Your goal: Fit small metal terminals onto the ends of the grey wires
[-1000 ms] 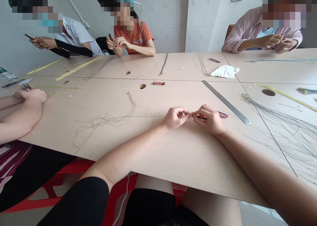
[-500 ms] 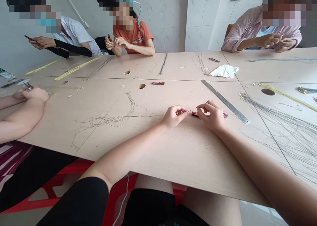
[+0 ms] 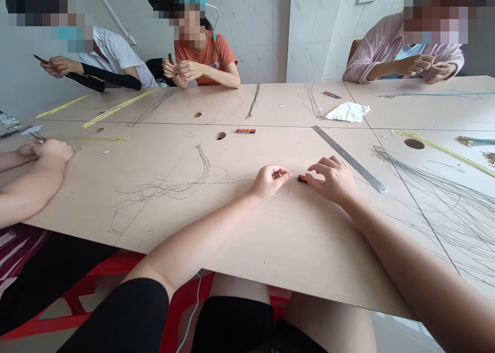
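Tiled walls rise behind a long pale counter (image 3: 294, 250), with three co-workers seated across it and another person's forearms at far left. On my feed, the left hand (image 3: 268, 181) has its fingers (image 3: 280, 172) curled into a pinch; I can't tell whether they hold anything fine. The right hand (image 3: 332, 180) is relaxed, its fingers spread and released, just above a small red-and-black packet (image 3: 306, 179) lying on the counter between the hands. It looks light and stiff, and I'd take it by its long edges. Its label is too small for me to read. A steel ruler (image 3: 350, 159) lies just beyond, and thin grey wires (image 3: 166, 188) spread to the left.
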A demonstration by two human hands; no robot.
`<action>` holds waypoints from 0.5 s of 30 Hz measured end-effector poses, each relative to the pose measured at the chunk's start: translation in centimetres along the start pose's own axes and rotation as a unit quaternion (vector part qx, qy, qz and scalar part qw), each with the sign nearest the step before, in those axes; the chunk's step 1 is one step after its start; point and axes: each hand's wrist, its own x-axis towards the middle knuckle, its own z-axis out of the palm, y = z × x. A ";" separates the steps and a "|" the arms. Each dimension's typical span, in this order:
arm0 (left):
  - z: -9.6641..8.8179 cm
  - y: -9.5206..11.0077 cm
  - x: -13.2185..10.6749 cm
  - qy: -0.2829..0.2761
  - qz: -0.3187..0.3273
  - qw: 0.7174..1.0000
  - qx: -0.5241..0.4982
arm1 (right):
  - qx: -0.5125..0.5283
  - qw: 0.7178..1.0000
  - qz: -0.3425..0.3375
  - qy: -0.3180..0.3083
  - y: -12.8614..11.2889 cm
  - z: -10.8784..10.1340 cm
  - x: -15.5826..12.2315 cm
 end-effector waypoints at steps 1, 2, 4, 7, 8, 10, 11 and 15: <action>0.0 0.0 0.0 0.002 0.001 1.000 0.000 | -0.009 1.000 -0.011 -0.017 0.0 -0.1 0.0; 0.0 0.0 0.0 0.005 0.001 1.000 -0.001 | -0.020 0.999 -0.018 -0.038 0.0 -0.2 -0.1; 0.0 0.1 0.0 0.011 0.002 1.000 -0.006 | -0.038 0.996 -0.022 -0.081 0.0 -0.3 -0.2; 0.1 0.3 0.0 0.025 0.002 0.999 -0.021 | -0.011 0.996 -0.017 -0.090 -0.2 -0.1 -0.3; 0.1 0.4 0.0 0.034 0.002 0.999 -0.028 | 0.019 0.996 -0.013 -0.082 -0.3 0.0 -0.3; 0.2 0.6 -0.1 0.059 0.004 0.997 -0.046 | 0.107 0.992 0.016 -0.059 -0.9 0.2 -0.3; 0.3 0.7 -0.2 0.074 0.006 0.996 -0.057 | 0.163 0.985 0.037 -0.051 -1.2 0.3 -0.3; 1.0 1.2 -0.8 0.134 0.033 0.986 -0.091 | 0.394 0.907 0.136 -0.053 -3.0 0.3 -0.1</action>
